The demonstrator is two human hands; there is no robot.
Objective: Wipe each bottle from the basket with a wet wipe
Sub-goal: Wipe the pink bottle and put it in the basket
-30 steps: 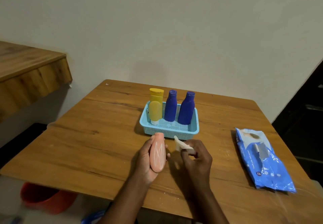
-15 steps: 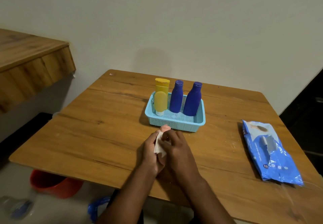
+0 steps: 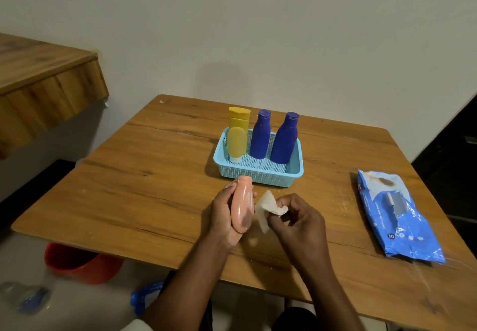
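Observation:
My left hand [image 3: 222, 217] grips a peach-pink bottle [image 3: 241, 205] just in front of the light blue basket [image 3: 258, 173], above the wooden table [image 3: 154, 196]. My right hand [image 3: 299, 217] pinches a white wet wipe [image 3: 267, 208] close beside the bottle's right side, a small gap between them. In the basket stand a yellow tube [image 3: 238, 135] at the left and two dark blue bottles [image 3: 260, 134] [image 3: 285, 138] to its right.
A blue pack of wet wipes [image 3: 395, 214] lies at the table's right side. A wooden shelf [image 3: 38, 82] juts out at the upper left. On the floor at the left sit a red bucket [image 3: 77, 263] and a clear plastic bottle [image 3: 23, 295].
Half a second ago my right hand pressed the wipe over the bottle, covering it. It has since drawn back to the right with the wipe, and the bottle shows again in my left hand.

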